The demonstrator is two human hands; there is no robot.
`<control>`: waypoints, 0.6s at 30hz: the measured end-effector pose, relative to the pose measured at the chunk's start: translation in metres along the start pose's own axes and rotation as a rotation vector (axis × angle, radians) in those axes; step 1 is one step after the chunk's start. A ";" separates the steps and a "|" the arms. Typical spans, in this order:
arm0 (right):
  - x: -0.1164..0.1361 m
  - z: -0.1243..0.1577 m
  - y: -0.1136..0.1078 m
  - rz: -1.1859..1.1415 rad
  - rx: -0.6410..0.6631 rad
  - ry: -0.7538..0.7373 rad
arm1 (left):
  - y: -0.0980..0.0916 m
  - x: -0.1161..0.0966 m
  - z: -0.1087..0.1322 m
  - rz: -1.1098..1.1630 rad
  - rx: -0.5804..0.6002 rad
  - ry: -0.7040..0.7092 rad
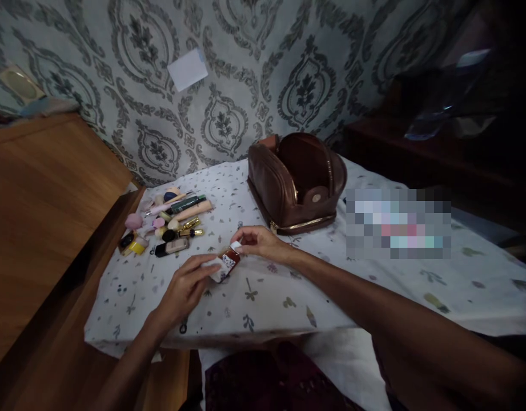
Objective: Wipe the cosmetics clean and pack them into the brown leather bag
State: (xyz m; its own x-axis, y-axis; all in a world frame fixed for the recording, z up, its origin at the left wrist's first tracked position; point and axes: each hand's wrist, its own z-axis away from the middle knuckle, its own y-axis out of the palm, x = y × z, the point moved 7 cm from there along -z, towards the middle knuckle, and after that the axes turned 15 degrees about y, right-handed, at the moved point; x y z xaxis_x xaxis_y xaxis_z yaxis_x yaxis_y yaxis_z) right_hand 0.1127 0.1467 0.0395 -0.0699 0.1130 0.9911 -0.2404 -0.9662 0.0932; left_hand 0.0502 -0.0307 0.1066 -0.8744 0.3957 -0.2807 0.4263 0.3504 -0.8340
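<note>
Low over the near part of the table, a small bottle of brown-amber liquid with a patterned white label lies tilted between my hands. My left hand is closed on its lower end, together with a thin white piece that looks like a tissue or wipe. At the bottle's upper end, my right hand pinches the white cap. Whether the cap is loose I cannot tell. Beyond my right hand, a brown cosmetic bag stands with its top unzipped and its flap raised.
Several makeup items, including a foundation bottle, a dark green tube and a pink sponge, lie at the left. A patterned white tablecloth covers the table. Wooden furniture borders the left; a pixelated patch hides things at right.
</note>
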 end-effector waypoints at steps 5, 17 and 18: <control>0.000 -0.002 0.002 -0.053 0.013 -0.011 | -0.010 -0.005 0.027 0.038 -0.037 -0.061; 0.009 0.007 0.007 -0.046 0.117 -0.014 | 0.013 0.011 -0.030 0.254 -0.136 -0.114; 0.007 0.006 0.006 -0.046 0.111 -0.005 | 0.014 0.011 -0.028 0.275 -0.131 -0.121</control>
State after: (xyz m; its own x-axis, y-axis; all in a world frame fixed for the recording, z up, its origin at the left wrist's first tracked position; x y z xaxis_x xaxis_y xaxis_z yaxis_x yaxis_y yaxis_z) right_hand 0.1168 0.1398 0.0477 -0.0560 0.1571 0.9860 -0.1342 -0.9798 0.1485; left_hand 0.0527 0.0025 0.1048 -0.7401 0.3897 -0.5481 0.6698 0.3541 -0.6527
